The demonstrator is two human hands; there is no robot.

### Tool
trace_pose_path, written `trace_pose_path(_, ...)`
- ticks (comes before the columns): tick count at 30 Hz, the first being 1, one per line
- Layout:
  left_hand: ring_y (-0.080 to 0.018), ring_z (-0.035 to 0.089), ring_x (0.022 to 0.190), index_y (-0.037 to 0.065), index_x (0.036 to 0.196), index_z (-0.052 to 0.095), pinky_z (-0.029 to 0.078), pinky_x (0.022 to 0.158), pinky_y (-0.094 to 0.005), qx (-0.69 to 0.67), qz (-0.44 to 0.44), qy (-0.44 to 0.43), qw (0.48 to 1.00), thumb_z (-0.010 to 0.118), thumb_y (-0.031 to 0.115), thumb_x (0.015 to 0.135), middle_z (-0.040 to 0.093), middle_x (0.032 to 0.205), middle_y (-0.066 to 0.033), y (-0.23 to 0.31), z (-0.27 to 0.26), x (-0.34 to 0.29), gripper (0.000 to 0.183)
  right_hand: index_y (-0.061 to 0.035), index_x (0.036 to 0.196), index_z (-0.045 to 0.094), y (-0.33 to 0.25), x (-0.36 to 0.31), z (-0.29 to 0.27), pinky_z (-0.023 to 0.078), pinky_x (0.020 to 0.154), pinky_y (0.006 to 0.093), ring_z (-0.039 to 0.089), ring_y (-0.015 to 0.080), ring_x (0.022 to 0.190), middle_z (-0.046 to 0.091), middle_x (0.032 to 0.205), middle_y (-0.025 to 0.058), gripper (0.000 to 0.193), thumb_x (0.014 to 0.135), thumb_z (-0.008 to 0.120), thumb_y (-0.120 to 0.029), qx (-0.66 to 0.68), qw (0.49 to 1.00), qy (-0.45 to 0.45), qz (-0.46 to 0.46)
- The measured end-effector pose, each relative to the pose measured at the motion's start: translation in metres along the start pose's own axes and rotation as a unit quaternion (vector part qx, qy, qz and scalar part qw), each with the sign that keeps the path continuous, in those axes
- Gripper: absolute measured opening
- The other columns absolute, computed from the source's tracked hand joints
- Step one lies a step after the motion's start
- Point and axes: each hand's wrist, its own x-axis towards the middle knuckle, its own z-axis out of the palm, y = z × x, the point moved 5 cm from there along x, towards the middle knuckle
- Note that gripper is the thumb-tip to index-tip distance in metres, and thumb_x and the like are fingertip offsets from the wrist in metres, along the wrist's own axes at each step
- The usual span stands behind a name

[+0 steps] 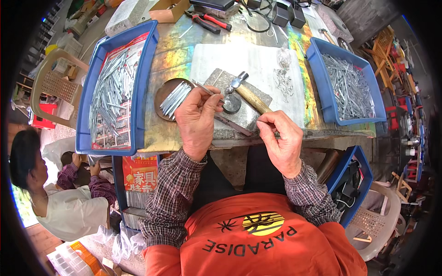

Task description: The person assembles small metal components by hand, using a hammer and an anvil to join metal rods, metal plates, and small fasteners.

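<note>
My left hand is closed, thumb against fingers, on a thin grey metal strip that slants over the bench. My right hand has its thumb and fingertips pressed together; anything between them is too small to make out. Just beyond those fingertips ends the wooden handle of a hammer, which lies across a grey stone block. Between the hands are a small round dark metal piece and a flat dark metal bar. A round dish of slim silvery metal rods sits beside my left hand.
Blue trays full of similar metal pieces stand left and right. Small bent bits lie on white paper. Pliers and a cardboard box are at the back. Another person sits at left.
</note>
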Motion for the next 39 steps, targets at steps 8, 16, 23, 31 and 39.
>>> trace_pose_path(8, -0.0059, 0.057, 0.067, -0.003, 0.094, 0.064, 0.047, 0.062, -0.0186, 0.046, 0.002, 0.011, 0.999, 0.062, -0.001, 0.087, 0.064, 0.079, -0.0022, 0.0, 0.003, 0.0, 0.007, 0.0, 0.085, 0.059, 0.001, -0.001, 0.0, 0.041, 0.048, 0.0253, 0.054, 0.0139, 0.055, 0.058, 0.073, 0.0071, 0.008, 0.081, 0.065, 0.003, -0.001, 1.0, 0.001, -0.008)
trace_pose_path(16, -0.0073, 0.059, 0.071, -0.004, 0.097, 0.062, 0.048, 0.067, -0.0196, 0.072, -0.001, -0.01, 0.997, 0.059, -0.001, 0.089, 0.065, 0.084, -0.0045, 0.001, 0.003, -0.001, 0.008, -0.0003, 0.086, 0.059, 0.002, 0.0, 0.002, 0.042, 0.048, 0.025, 0.055, 0.0139, 0.055, 0.058, 0.074, 0.007, 0.008, 0.082, 0.065, 0.002, 0.001, 1.0, -0.006, -0.014)
trace_pose_path(23, -0.0075, 0.058, 0.07, -0.004, 0.094, 0.063, 0.048, 0.066, -0.0199, 0.098, 0.011, -0.01, 0.995, 0.061, -0.002, 0.088, 0.065, 0.082, -0.0039, 0.0, 0.003, -0.001, 0.006, -0.0004, 0.087, 0.06, 0.001, 0.004, -0.001, 0.042, 0.049, 0.0247, 0.055, 0.014, 0.056, 0.058, 0.074, 0.0073, 0.008, 0.082, 0.065, 0.002, -0.009, 1.0, -0.01, -0.016)
trace_pose_path(31, -0.0255, 0.065, 0.074, 0.001, 0.094, 0.065, 0.051, 0.065, -0.031, 0.233, 0.154, -0.029, 0.96, 0.067, -0.002, 0.078, 0.067, 0.084, -0.0123, 0.014, 0.007, -0.004, 0.017, -0.0043, 0.102, 0.062, -0.03, 0.048, 0.007, 0.046, 0.053, 0.0287, 0.058, 0.0181, 0.059, 0.057, 0.074, 0.008, 0.026, 0.077, 0.069, 0.0, 0.001, 0.997, -0.035, -0.075)
trace_pose_path(39, -0.0287, 0.062, 0.071, 0.004, 0.096, 0.065, 0.049, 0.062, -0.0341, 0.276, 0.185, -0.017, 0.943, 0.067, -0.002, 0.076, 0.063, 0.08, -0.0129, 0.021, 0.01, -0.007, 0.021, -0.0042, 0.098, 0.06, -0.038, 0.065, 0.032, 0.049, 0.056, 0.0345, 0.061, 0.0278, 0.067, 0.059, 0.077, 0.0085, 0.022, 0.077, 0.068, -0.003, -0.04, 0.979, -0.093, -0.177)
